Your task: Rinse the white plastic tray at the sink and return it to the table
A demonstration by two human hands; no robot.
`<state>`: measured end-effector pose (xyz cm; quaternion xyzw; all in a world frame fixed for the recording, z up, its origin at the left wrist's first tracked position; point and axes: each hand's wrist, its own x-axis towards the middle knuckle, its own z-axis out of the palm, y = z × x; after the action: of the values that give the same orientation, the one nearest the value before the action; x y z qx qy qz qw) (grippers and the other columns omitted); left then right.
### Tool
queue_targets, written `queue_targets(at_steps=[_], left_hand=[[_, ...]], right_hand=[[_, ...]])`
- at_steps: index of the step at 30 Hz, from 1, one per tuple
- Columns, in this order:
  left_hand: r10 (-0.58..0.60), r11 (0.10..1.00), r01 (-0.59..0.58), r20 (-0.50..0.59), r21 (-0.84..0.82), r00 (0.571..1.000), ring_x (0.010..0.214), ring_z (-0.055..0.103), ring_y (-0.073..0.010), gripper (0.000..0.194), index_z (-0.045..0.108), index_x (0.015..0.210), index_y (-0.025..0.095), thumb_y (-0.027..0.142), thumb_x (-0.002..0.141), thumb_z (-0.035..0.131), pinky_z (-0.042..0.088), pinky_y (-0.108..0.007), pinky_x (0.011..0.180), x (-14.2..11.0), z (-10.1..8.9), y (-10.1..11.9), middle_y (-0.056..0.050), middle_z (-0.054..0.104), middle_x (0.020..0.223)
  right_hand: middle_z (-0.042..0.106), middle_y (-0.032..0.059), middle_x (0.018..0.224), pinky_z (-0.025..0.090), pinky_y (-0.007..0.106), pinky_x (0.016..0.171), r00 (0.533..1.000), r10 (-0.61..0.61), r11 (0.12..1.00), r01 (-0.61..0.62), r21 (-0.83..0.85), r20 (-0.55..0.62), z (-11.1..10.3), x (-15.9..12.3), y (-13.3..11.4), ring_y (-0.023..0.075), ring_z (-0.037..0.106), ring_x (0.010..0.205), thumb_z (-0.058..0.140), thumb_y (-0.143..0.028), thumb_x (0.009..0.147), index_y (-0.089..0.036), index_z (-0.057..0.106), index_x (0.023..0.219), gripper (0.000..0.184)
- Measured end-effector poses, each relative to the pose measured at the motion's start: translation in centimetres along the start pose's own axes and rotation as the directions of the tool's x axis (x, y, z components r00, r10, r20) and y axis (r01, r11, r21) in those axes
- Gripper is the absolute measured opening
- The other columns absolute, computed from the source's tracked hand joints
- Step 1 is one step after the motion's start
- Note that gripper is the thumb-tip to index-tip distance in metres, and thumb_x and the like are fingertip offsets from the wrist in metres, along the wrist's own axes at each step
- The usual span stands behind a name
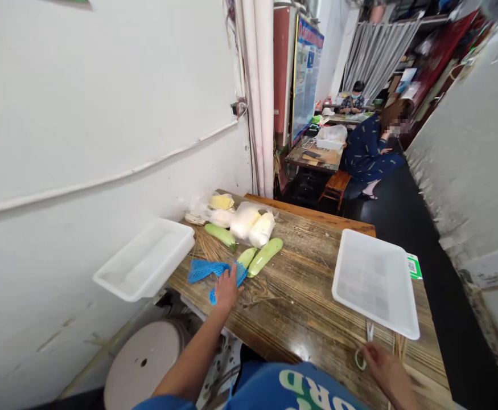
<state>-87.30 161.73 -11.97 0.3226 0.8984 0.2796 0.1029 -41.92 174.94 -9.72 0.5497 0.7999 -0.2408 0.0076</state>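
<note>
left hand (pixel 227 289) is down on a crumpled blue plastic mesh sleeve (pixel 204 270), fingers a little spread, pressing, no pinch showing! right hand (pixel 385 364) is out by the near edge of the plank counter (pixel 300 324), right beside a small pale green loop (pixel 360 360); can't tell if it's pinching. three pale green zucchini (pixel 264 257) lie just past the mesh, with white produce in clear plastic bags (pixel 244 221) behind them. on the left edge, a white plastic tub (pixel 146 259) overhangs the counter by the white wall (pixel 82 114). on the right, a flat white plastic tray (pixel 375 283) sits near the edge, with open wood between it and the zucchini. black floor (pixel 402 228) runs alongside, toward a seated person in a dark blue dress (pixel 370 154).
</note>
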Motion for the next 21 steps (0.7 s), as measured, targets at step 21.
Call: queue_targets(at_steps=[21], left_hand=[[0.68,0.708,-0.704,0.218,0.05,0.7,0.12,0.046,-0.0321,0.082,0.024,0.146,0.017,0.044,0.076,0.057,0.035,-0.049,0.101,-1.5,-3.2,-5.4,-0.018,0.05,0.13]], right_hand=[[0.066,0.018,0.109,0.047,0.041,0.084,0.488,-0.716,0.4,0.873,-0.28,0.499,3.3,12.2,-34.2,0.0334,0.063,0.097,0.075,-0.02,0.06,-0.012,0.052,0.124,0.069]])
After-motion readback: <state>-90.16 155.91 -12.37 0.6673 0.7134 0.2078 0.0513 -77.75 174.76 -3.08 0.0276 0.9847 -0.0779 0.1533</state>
